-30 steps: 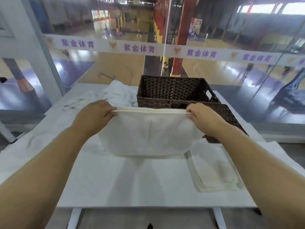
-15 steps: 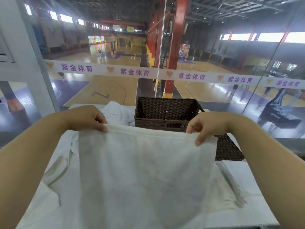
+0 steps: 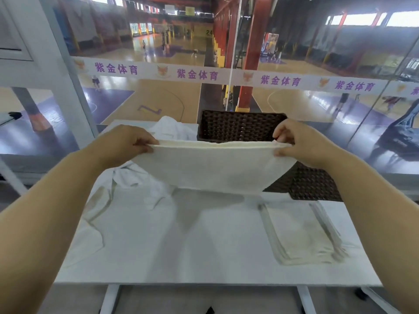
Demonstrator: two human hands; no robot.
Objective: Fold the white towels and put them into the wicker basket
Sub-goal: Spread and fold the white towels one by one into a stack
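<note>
Above the white table (image 3: 204, 257), the left hand (image 3: 127, 143) and right hand (image 3: 301, 146) pinch a doubled towel's (image 3: 213, 168) top corners; matching edges squarely before lowering should keep the fold neat.

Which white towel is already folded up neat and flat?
The folded towel lying flat on the table's right side, before the wicker basket. The held towel hangs in the air; the crumpled towels lie rumpled left.
</note>
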